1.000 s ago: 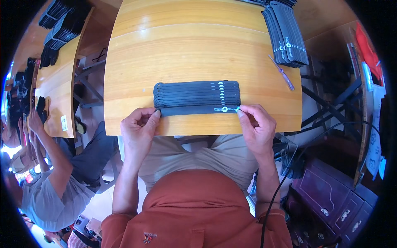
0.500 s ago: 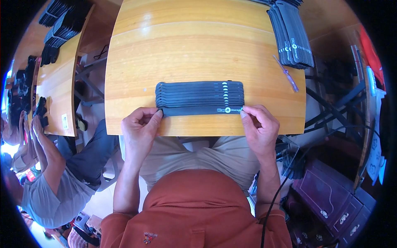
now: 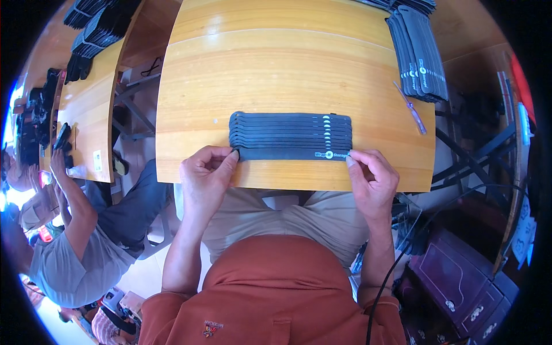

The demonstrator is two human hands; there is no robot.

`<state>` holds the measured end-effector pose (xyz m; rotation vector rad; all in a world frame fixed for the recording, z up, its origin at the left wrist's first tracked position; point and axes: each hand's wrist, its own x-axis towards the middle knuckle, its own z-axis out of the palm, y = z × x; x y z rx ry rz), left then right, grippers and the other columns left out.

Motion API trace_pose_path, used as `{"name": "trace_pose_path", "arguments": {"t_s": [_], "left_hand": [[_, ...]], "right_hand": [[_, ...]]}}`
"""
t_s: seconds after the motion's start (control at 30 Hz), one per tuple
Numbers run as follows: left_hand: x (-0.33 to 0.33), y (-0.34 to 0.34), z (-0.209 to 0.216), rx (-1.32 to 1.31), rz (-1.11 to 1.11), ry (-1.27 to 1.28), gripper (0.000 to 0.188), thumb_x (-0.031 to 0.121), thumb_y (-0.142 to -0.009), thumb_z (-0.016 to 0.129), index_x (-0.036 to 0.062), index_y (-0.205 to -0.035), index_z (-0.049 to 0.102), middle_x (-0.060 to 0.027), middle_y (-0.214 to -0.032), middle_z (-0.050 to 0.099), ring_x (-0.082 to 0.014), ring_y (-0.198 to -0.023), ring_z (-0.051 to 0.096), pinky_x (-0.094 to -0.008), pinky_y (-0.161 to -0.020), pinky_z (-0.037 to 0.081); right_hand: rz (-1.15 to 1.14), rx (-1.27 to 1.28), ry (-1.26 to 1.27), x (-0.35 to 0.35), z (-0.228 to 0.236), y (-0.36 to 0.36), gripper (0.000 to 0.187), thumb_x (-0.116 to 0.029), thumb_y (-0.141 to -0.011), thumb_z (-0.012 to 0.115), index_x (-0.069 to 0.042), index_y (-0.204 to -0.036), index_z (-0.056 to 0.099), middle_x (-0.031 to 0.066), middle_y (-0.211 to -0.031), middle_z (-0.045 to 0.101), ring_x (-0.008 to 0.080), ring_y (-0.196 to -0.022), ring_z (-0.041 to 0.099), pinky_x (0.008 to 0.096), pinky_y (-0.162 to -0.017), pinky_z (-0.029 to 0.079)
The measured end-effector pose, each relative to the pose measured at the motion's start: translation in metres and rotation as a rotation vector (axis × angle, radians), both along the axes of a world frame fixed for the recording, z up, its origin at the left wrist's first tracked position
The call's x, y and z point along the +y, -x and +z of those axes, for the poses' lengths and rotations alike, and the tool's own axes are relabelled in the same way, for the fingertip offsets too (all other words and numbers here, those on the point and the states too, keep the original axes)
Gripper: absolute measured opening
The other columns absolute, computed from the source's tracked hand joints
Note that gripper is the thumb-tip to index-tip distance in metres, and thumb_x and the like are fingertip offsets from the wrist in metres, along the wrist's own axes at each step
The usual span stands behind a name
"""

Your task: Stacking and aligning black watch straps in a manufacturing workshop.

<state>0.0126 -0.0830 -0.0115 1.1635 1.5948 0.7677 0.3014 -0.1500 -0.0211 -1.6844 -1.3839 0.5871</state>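
Observation:
Several flat dark straps (image 3: 282, 129) with white print lie overlapped in a stepped row near the table's front edge. The nearest strap (image 3: 279, 154) shows its whole face. My left hand (image 3: 208, 172) pinches that strap's left end between thumb and forefinger. At its right end, my right hand (image 3: 374, 177) is closed in a pinch, with the thumb on the near side. Both wrists are just past the table's edge, and the two hands are about one strap length apart.
On the wooden table (image 3: 276, 69) a purple-handled screwdriver (image 3: 415, 114) lies at the right, below a bundled stack of straps (image 3: 418, 57). Another person (image 3: 80, 247) works at a second table (image 3: 86, 126) on the left. A dark drawer cabinet (image 3: 454, 276) stands at the lower right.
The whole view has shifted slightly, so the table and straps appear further right. My hands keep the same hold at the nearest strap's ends.

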Motion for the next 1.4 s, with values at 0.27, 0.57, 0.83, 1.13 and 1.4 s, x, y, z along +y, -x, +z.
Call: {"name": "trace_pose_path", "arguments": {"t_s": [0.27,0.57,0.83,1.13,1.4], "left_hand": [[0.0021,-0.0006,-0.0004,0.0,0.0,0.0,0.011,0.007,-0.096,0.075,-0.0045,-0.097,0.074,-0.0015,-0.071,0.068,-0.0037,-0.059,0.056,-0.0213,-0.052,0.045],[0.0009,0.0029,-0.0026,0.003,-0.031,-0.028,0.011,0.006,-0.096,0.076,-0.0047,-0.097,0.074,-0.0008,-0.072,0.068,-0.003,-0.059,0.055,-0.0199,-0.053,0.043],[0.0007,0.0016,-0.0006,0.009,-0.022,-0.027,0.01,0.006,-0.096,0.076,-0.0041,-0.097,0.074,-0.0004,-0.072,0.067,-0.0028,-0.06,0.054,-0.0196,-0.052,0.042],[0.0012,0.0024,-0.0044,-0.001,-0.024,-0.044,0.01,0.005,-0.096,0.075,-0.0048,-0.098,0.074,-0.0012,-0.072,0.068,-0.0028,-0.059,0.055,-0.0197,-0.052,0.042],[0.0004,0.0015,-0.0027,0.01,-0.02,-0.032,0.01,0.004,-0.096,0.075,-0.0049,-0.097,0.074,-0.0009,-0.076,0.069,-0.0025,-0.062,0.055,-0.0194,-0.054,0.042]], "right_hand": [[0.011,-0.017,-0.035,0.0009,-0.0084,-0.0029,0.01,0.004,-0.089,0.074,0.003,-0.099,0.074,0.01,-0.087,0.071,0.0151,-0.071,0.066,0.0265,-0.062,0.05],[0.026,-0.047,-0.044,0.0008,-0.0039,-0.0021,0.01,0.004,-0.089,0.074,0.002,-0.099,0.074,0.0103,-0.086,0.07,0.0172,-0.071,0.066,0.0287,-0.061,0.05],[0.025,-0.062,-0.016,0.0007,-0.0013,-0.0014,0.009,0.002,-0.088,0.073,0.0,-0.097,0.073,0.0148,-0.087,0.071,0.0278,-0.075,0.071,0.0364,-0.066,0.055],[0.032,-0.081,-0.056,0.0012,-0.005,-0.0016,0.01,0.003,-0.087,0.074,0.0,-0.097,0.073,0.0149,-0.087,0.072,0.0283,-0.075,0.072,0.0363,-0.065,0.056],[0.02,-0.112,-0.062,0.0025,-0.0018,0.0014,0.01,0.004,-0.086,0.073,0.0,-0.095,0.074,0.0151,-0.085,0.071,0.0296,-0.074,0.071,0.0375,-0.066,0.056]]}}
